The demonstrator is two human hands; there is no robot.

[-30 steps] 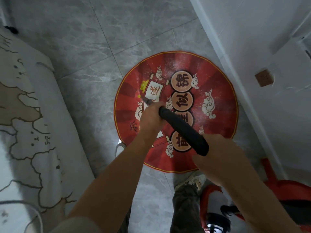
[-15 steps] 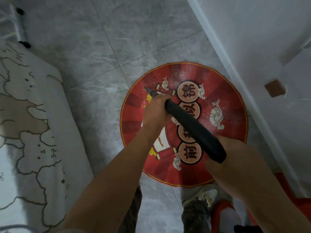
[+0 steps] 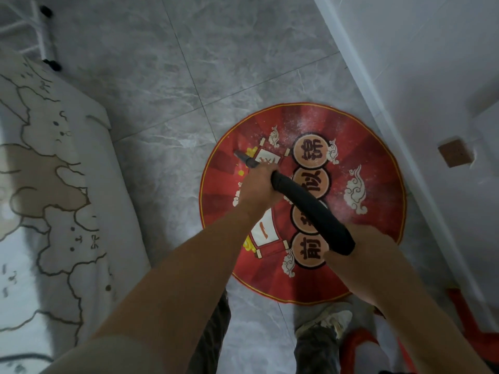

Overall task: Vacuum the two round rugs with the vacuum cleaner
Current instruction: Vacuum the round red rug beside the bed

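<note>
The vacuum hose (image 3: pixel 310 211) is gripped by the left hand (image 3: pixel 258 188) and right hand (image 3: pixel 359 257), its nozzle (image 3: pixel 244 158) on the red round rug (image 3: pixel 378 225). White dust (image 3: pixel 297 125) is seen there, so this rug is judged unfinished; only 1 rug is shown.

Dim, soft focus, wide-angle edge distortion

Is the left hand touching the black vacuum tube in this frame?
Touching. The head view shows the left hand wrapped round the front end of the black vacuum tube, with no gap between them.
</note>
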